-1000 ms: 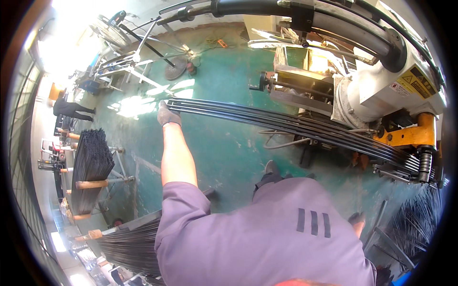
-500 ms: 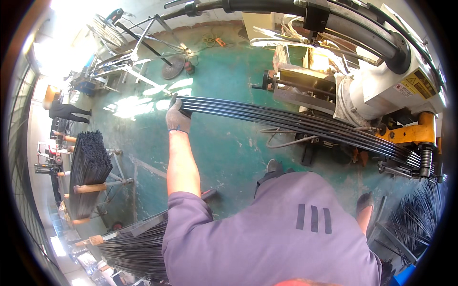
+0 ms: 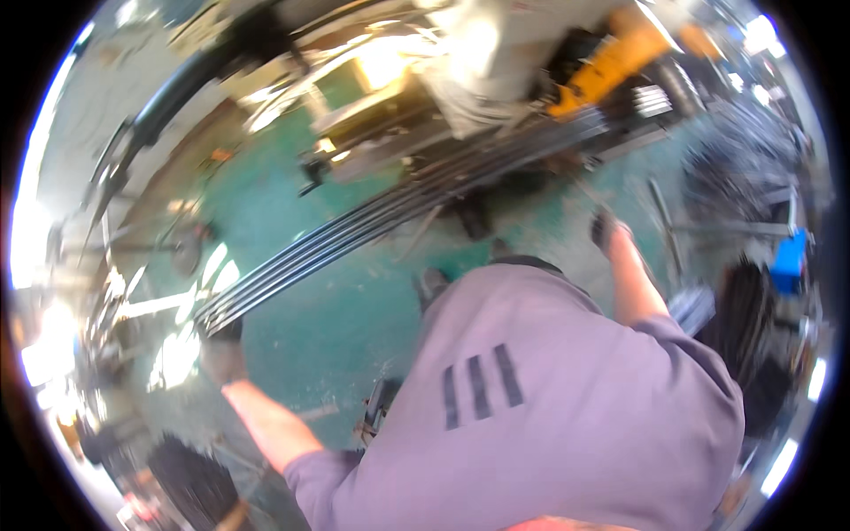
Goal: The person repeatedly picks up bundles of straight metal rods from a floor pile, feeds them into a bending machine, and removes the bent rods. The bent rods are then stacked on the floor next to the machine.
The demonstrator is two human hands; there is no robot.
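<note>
Since the earlier frame, the bundle of long, dark, shiny metal rods (image 3: 314, 252) has swung across the view: it now slants from the left middle of the frame up to the upper right, where before it sloped down toward the right. With it, the left hand in its greyish work glove (image 3: 224, 352) has shifted from above the centre-left to the left middle.

That hand is clamped on the near ends of the rods, though blur hides the separate fingers. The right hand in a dark glove (image 3: 604, 228) shows right of centre, higher in the frame than before and apart from the rods — whether its fingers are spread or together, I cannot tell.

At the upper right, the far part of the bundle blurs below an orange metal machine arm (image 3: 611, 69). A grey-purple shirt with three dark stripes (image 3: 575, 416) fills the lower middle, over a worn green floor (image 3: 305, 350). A bright blue object (image 3: 788, 263) sits near the right edge; a dark bristling stack of thin rods (image 3: 190, 478) stands at the lower left.
</note>
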